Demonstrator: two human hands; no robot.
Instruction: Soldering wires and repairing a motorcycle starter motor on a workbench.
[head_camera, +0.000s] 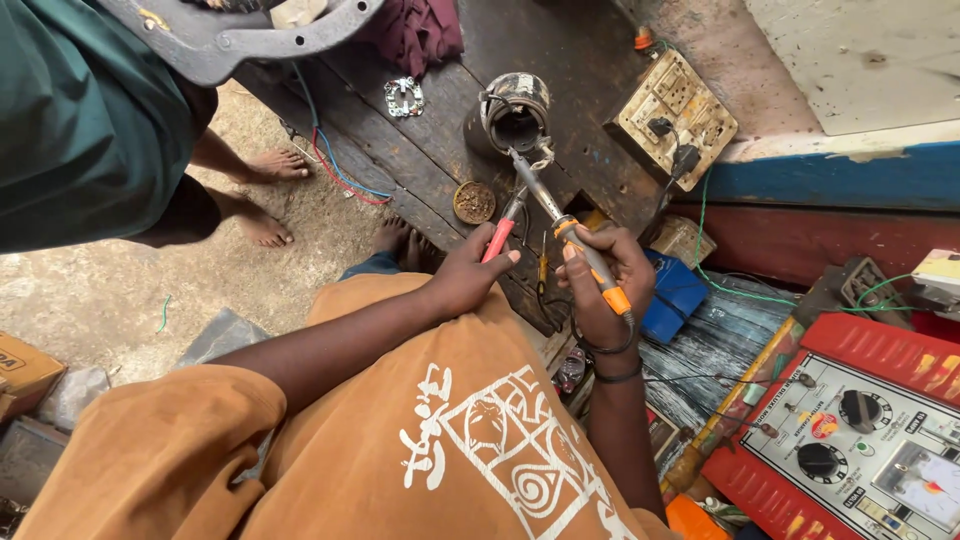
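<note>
My right hand (603, 283) is closed around the orange-and-grey handle of a soldering iron (560, 222), its tip reaching far to the wire ends at the rim of a small cylindrical motor housing (513, 112) standing on the dark wooden bench (420, 150). My left hand (466, 280) grips red-handled pliers (503, 232), jaws pointed at the same spot, just left of the iron.

Risks noted:
- The hot shaft runs close beside the pliers; a slip could bring it against my left fingers.
- The housing stands loose, so pressure from the tip could tip or roll it.
- The iron's cord trails near my right wrist and could snag.
- Another person's bare feet (262, 195) stand at left near loose red and blue wires (335, 165).
</note>
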